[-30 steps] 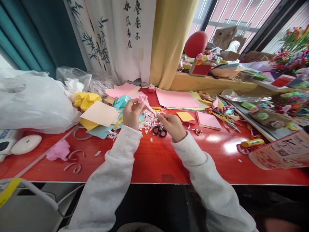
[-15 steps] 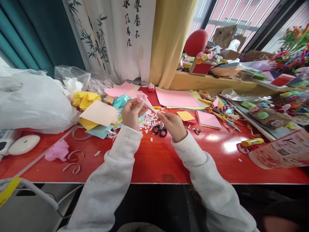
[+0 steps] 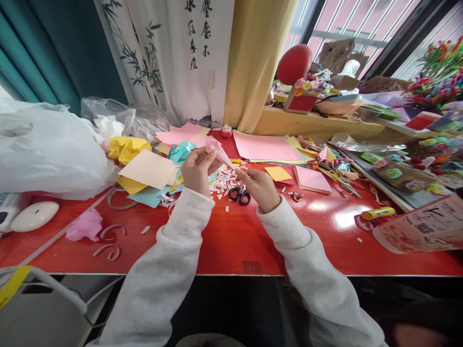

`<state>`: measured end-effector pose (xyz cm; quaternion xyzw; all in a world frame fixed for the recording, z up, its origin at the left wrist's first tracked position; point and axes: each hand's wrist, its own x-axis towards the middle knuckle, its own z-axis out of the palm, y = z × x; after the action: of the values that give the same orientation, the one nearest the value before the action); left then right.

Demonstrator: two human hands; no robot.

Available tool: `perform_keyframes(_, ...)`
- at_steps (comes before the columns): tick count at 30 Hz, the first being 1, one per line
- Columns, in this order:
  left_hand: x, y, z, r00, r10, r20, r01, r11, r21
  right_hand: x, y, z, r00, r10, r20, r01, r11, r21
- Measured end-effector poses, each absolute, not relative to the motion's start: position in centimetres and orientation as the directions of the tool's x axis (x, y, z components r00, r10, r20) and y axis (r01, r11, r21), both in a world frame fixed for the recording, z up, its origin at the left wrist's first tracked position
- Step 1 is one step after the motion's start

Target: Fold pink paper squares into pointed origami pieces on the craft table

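Observation:
A narrow folded piece of pink paper is held above the red table by both hands. My left hand pinches its upper left end with thumb and fingers. My right hand pinches its lower right tip. Below the paper lies a heap of small white paper scraps. Black-handled scissors lie on the table, just left of my right hand.
Coloured paper sheets lie left and behind, a pink pad to the right. A white plastic bag fills the left. A yellow glue stick, a pink paper wad and paper-flower crafts lie about.
The pink paper has been lifted slightly and my left hand's fingers have shifted along its upper end. My right hand has barely moved.

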<state>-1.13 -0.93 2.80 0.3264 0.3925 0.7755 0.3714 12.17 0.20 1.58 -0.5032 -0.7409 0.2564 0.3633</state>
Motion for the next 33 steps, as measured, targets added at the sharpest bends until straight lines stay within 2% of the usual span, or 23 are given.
perform_keyframes(12, -1.7, -0.4, 2.2, -0.467, 0.861, 0.201, -0.406, -0.411, 0.816, 12.0, 0.2, 1.5, -0.232, 0.939, 0.253, 0.559, 0.342, -0.756)
perform_keyframes(20, -1.3, -0.2, 2.3, -0.334, 0.905, 0.263, -0.441, -0.397, 0.805, 11.9, 0.2, 1.4, -0.193, 0.935, 0.298, 0.539, 0.355, -0.764)
perform_keyframes(24, -1.2, 0.1, 1.8, -0.261, 0.923, 0.281, -0.335, -0.360, 0.871, 12.0, 0.3, 1.2, -0.192, 0.918, 0.347, 0.550, 0.393, -0.737)
perform_keyframes(28, -1.6, 0.6, 1.1, -0.364, 0.862, 0.352, -0.118, -0.418, 0.901, 12.1, 0.2, 1.4, -0.197, 0.897, 0.396, 0.552, 0.435, -0.712)
perform_keyframes(31, -1.8, 0.5, 1.3, -0.404, 0.819, 0.408, -0.109, -0.486, 0.867, 12.2, 0.1, 1.6, -0.294, 0.881, 0.370, 0.474, 0.471, -0.744)
perform_keyframes(33, -2.0, 0.2, 1.8, -0.324, 0.835, 0.444, -0.162, -0.511, 0.844, 12.4, 0.3, 1.7, -0.321, 0.858, 0.400, 0.428, 0.508, -0.747)
